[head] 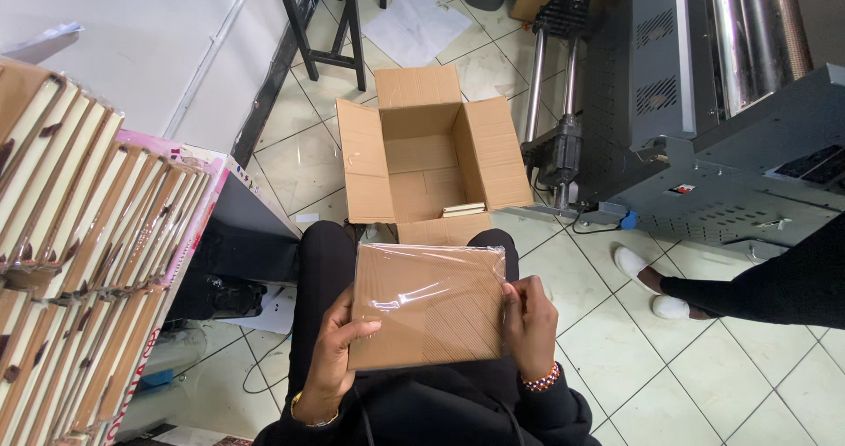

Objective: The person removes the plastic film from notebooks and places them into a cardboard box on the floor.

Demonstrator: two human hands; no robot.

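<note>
Held over the lap, a flat brown notebook sealed in clear film (429,305) sits between both hands — the left hand (334,345) clasps its left edge with the thumb laid across the front near the lower corner, and the right hand (531,323) closes on the right edge, fingers curled behind and thumb on the film. To handle it well at this stage, I judge the grip should stay at the two side edges, as it is, so the glossy wrap does not slide; pressure is best kept light and even, since the film looks slippery and creased where light catches it. The notebook faces up toward the camera, its cover tilted a little so the top edge leans away from the body. It is close to square, with the longer axis running roughly left to right across the knees; which edge is the spine I cannot tell. Just beyond the knees an open cardboard box (427,160) stands on the tiled floor (704,358) with one similar notebook lying at its bottom, and rows of cream-paged notebooks (79,261) are stacked on edge at the left — a co-worker's white shoes (647,283) stand at the right.
</note>
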